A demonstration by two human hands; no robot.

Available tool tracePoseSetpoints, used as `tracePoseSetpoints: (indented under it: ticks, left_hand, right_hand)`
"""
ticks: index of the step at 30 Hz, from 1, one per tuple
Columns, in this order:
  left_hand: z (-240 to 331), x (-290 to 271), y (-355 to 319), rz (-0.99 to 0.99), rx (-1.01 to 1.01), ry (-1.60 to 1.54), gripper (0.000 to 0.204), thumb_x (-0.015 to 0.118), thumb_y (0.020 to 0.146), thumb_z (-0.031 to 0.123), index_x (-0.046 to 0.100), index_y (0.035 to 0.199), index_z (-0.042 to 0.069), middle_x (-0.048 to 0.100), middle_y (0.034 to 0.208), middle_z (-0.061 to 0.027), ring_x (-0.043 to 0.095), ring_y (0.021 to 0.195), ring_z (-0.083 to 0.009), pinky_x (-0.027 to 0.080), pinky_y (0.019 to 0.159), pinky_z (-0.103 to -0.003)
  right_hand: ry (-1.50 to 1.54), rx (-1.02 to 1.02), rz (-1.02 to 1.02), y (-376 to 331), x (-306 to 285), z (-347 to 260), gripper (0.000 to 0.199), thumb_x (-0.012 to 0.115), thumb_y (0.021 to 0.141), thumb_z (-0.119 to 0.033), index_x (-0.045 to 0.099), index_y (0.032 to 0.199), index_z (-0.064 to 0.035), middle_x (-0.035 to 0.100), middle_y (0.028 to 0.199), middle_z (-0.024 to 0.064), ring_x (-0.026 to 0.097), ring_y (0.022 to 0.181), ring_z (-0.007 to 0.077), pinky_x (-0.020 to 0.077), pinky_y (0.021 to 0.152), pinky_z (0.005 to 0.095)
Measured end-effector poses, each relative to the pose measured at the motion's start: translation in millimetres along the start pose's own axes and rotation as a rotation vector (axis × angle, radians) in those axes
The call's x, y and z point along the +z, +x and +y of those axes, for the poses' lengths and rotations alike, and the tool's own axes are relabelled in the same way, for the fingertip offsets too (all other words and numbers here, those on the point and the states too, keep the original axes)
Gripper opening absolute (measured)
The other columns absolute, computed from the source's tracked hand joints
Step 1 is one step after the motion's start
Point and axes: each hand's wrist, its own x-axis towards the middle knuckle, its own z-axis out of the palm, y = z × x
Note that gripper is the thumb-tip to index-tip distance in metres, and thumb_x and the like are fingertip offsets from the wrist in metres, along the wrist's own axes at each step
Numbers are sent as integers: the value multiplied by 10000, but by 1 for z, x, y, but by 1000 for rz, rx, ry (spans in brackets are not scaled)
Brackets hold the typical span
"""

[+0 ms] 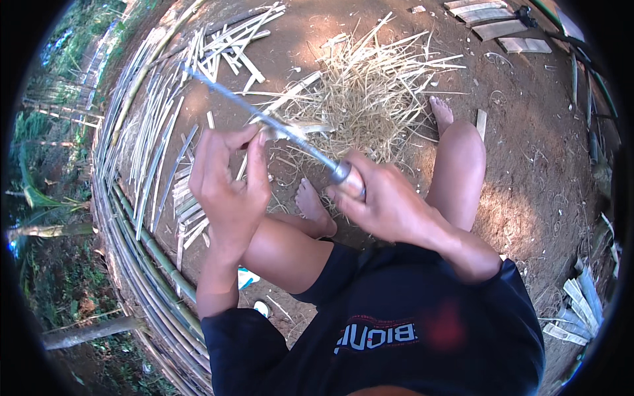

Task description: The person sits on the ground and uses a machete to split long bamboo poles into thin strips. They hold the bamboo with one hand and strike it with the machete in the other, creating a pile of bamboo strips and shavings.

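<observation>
Head view: right hand grips knife; left hand seemingly pinches strip, shavings heaped beyond.

Lettering: large white block capitals, fine red lines or small print along edges, illegible; on front of dark shirt, below right-hand fingers, toward wearer's body; left end partly lost in cloth folds. Red patch: blurred, same shirt, lower right of same fingers; whether print, cannot tell. White-and-blue packet: below left-hand fingers; any marks too small to read.
</observation>
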Motion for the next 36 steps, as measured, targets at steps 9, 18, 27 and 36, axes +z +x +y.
tracePoseSetpoints:
  ticks: [9,18,27,36]
  left_hand:
    - [11,-11,-30,-6,-120,35,140,704,762,-85,628,861,-22,644,798,-139,630,704,-245,489,636,-308]
    - [9,-12,-50,5,-111,-33,137,651,835,-107,602,960,-78,559,859,-99,552,747,-112,467,677,-210]
    - [10,-19,-63,17,-175,-44,111,642,845,-100,598,946,-84,559,874,-96,578,761,-107,500,702,-211]
    - [2,-18,-58,64,-228,-55,86,648,858,-74,600,929,-73,549,873,-77,559,759,-92,474,690,-192]
  right_hand:
    - [39,-42,14,5,23,23,184,587,831,-134,517,905,20,591,623,240,631,634,435,486,582,501]
    - [7,-64,33,5,32,25,134,600,821,-93,529,869,10,594,624,243,616,622,459,490,566,504]
    - [2,-95,25,-3,44,30,136,581,832,-100,546,933,-16,610,644,224,626,620,436,507,583,503]
    - [-78,134,-8,23,54,59,182,615,825,-113,541,913,28,621,675,257,642,646,426,511,624,509]
